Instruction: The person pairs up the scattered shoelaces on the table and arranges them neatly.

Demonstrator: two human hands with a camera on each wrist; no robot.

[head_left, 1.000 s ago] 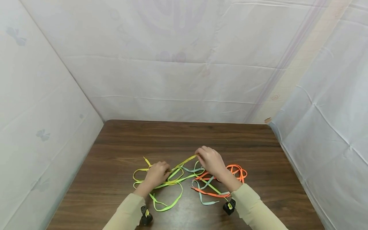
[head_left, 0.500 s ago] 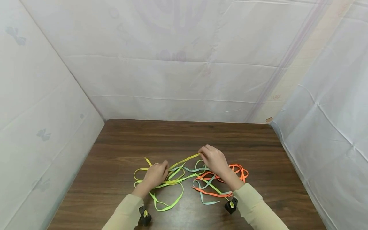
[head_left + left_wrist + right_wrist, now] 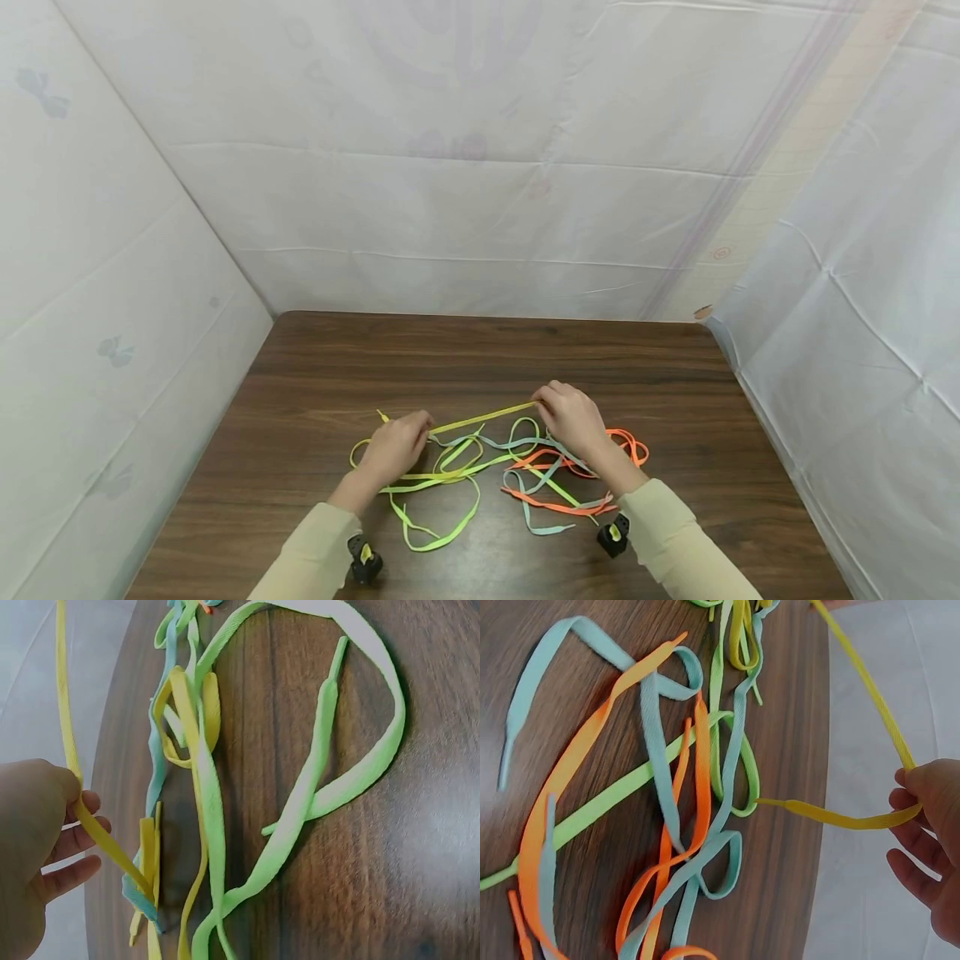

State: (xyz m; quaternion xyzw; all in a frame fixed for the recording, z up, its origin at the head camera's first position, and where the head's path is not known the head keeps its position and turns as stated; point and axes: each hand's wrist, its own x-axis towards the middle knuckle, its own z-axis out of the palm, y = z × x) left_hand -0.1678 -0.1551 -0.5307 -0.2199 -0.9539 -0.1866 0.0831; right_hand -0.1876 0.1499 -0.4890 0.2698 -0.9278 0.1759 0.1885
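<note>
A yellow shoelace [image 3: 483, 417] runs nearly straight between my two hands, raised off the table. My left hand [image 3: 396, 448] pinches it between thumb and index finger; in the left wrist view the lace [image 3: 66, 720] bends down past the other fingers to the pile. My right hand [image 3: 576, 421] pinches it near one end, and the tipped end [image 3: 817, 814] hangs loose in the right wrist view. Under the hands lie a tangled lime green shoelace [image 3: 214, 802], a light blue shoelace [image 3: 656, 735] and an orange shoelace [image 3: 536, 840]. Part of the yellow lace still loops through the green one.
All the laces lie on a dark wooden table [image 3: 480, 350]. White patterned sheets [image 3: 480, 208] hang behind it and on both sides. A black wrist camera [image 3: 365, 560] sits at the left cuff, another black camera [image 3: 614, 536] at the right.
My right hand has moved right with the yellow shoelace. My left hand has shifted left, and the yellow stretch between them is longer and straighter. The green lace has hardly moved.
</note>
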